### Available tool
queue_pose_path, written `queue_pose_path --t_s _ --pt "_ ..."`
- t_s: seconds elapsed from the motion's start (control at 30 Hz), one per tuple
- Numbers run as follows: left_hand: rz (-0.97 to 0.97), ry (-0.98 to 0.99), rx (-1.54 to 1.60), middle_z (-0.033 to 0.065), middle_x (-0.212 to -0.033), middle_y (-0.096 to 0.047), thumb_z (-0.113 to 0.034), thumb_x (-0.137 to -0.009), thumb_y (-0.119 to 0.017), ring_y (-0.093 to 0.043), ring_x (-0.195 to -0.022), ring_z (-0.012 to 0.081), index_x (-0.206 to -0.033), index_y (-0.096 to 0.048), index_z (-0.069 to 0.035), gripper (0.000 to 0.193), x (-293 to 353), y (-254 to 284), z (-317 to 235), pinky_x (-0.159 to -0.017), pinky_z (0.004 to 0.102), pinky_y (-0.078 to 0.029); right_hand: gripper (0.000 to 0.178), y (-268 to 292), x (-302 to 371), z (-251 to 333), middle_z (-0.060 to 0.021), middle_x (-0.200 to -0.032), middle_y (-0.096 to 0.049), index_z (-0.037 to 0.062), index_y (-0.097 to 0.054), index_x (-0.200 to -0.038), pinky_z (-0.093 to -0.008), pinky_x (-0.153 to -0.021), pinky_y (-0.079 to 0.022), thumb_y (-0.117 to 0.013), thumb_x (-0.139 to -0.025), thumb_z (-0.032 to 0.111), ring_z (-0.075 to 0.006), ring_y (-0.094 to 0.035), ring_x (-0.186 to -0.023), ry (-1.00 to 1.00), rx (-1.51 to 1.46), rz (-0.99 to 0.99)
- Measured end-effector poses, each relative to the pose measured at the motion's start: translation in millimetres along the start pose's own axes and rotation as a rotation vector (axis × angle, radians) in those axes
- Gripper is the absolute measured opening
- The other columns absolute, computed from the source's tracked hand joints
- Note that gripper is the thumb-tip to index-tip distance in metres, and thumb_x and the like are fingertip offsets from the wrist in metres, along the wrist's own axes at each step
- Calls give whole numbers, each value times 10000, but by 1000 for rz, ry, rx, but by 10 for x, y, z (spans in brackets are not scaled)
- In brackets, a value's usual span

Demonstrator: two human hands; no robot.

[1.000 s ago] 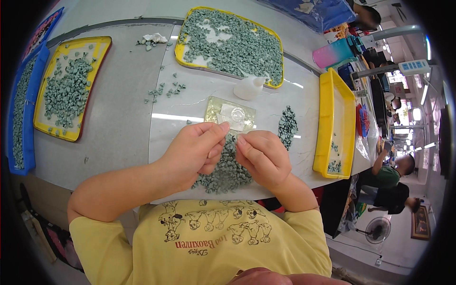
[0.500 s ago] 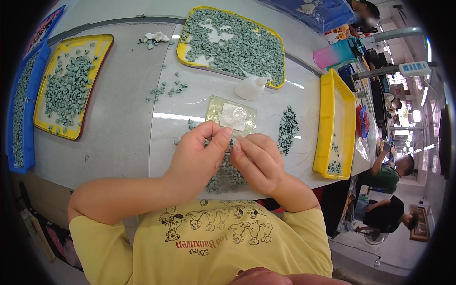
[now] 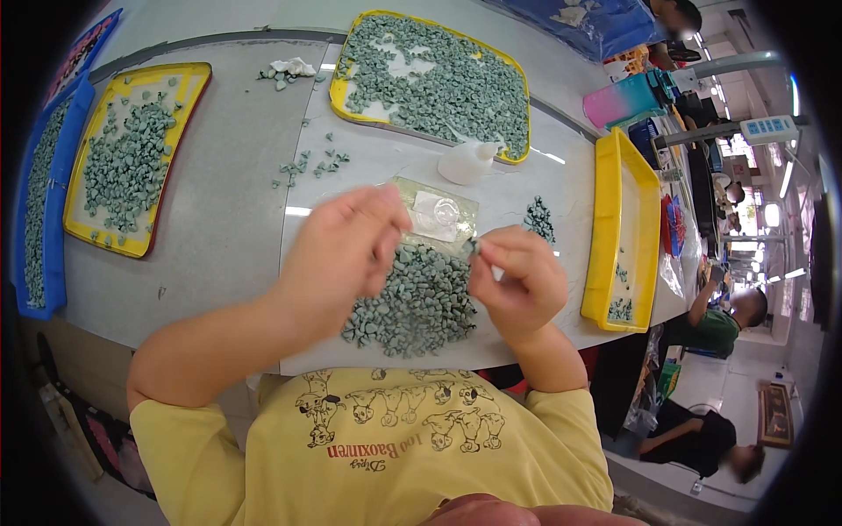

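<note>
A small green stone-like piece (image 3: 474, 246) is pinched between the thumb and fingertips of my right hand (image 3: 526, 279). Motion blurs my left hand (image 3: 346, 245), which is raised left of a greenish pad (image 3: 403, 191); whether its fingers hold anything cannot be made out. On that pad lies a white sheet with a clear round dish (image 3: 436, 214). Just below, between my forearms, spreads a large pile of green stone-like pieces (image 3: 412, 302). A white squeeze bottle (image 3: 467, 163) stands behind the pad, and a smaller dark green pile (image 3: 538, 219) lies beyond my right hand.
A yellow tray (image 3: 345, 105) full of green pieces lies at the back, another yellow tray (image 3: 77, 210) at left beside a blue bin (image 3: 54, 289). On the right is a deep yellow tray (image 3: 603, 263) holding a few pieces. Loose pieces (image 3: 303, 164) dot the table. Other people sit far right.
My hands, together above the pile before, have parted: the left moved up and left, the right moved right with a green piece. The pile between them now shows.
</note>
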State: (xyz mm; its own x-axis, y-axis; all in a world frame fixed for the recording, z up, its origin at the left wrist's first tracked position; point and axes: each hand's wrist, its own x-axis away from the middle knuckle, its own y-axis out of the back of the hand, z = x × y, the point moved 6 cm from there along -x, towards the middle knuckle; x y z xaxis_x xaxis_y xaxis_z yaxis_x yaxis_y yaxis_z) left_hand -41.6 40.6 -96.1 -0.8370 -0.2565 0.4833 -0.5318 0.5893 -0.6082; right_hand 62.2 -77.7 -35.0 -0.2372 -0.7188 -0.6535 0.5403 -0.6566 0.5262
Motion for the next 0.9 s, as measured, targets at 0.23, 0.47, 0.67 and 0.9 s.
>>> queue_pose_path --t_s 0.23,0.47,0.67,0.9 --pt "-104 -75 47 -49 -640 -397 -201 -899 -524 -288 -479 36 -981 -562 -18 204 -384 286 -379 -399 188 -219 200 194 13 -351 -117 -773 -622 -13 -613 -819 -238 -589 -458 -658 -651 -112 -175 -595 -651 -247 -155 115" --pt "-165 -48 -675 -38 -527 -447 -162 -834 -602 -386 -510 45 -843 -663 23 194 -519 334 -497 -438 222 -309 211 159 77 -511 -79 -740 -638 10 -633 -784 -242 -553 -461 -683 -607 -93 -166 -601 -633 -231 -170 309" --pt "-97 -273 -1371 137 -767 -656 -151 -747 -662 -618 -685 254 -839 -694 -31 155 -640 236 -305 -640 334 -472 212 197 158 -574 -71 -744 -639 30 -643 -783 -235 -543 -458 -687 -608 -82 -161 -600 -624 -275 -166 428" --pt "-68 -427 -1555 127 -775 -640 -128 -733 -655 -600 -721 288 -843 -698 -57 137 -666 7 -197 -658 362 -477 139 339 273 -808 -70 -747 -637 -1 -637 -806 -239 -548 -469 -684 -687 -53 -140 -603 -633 -507 -420 416"
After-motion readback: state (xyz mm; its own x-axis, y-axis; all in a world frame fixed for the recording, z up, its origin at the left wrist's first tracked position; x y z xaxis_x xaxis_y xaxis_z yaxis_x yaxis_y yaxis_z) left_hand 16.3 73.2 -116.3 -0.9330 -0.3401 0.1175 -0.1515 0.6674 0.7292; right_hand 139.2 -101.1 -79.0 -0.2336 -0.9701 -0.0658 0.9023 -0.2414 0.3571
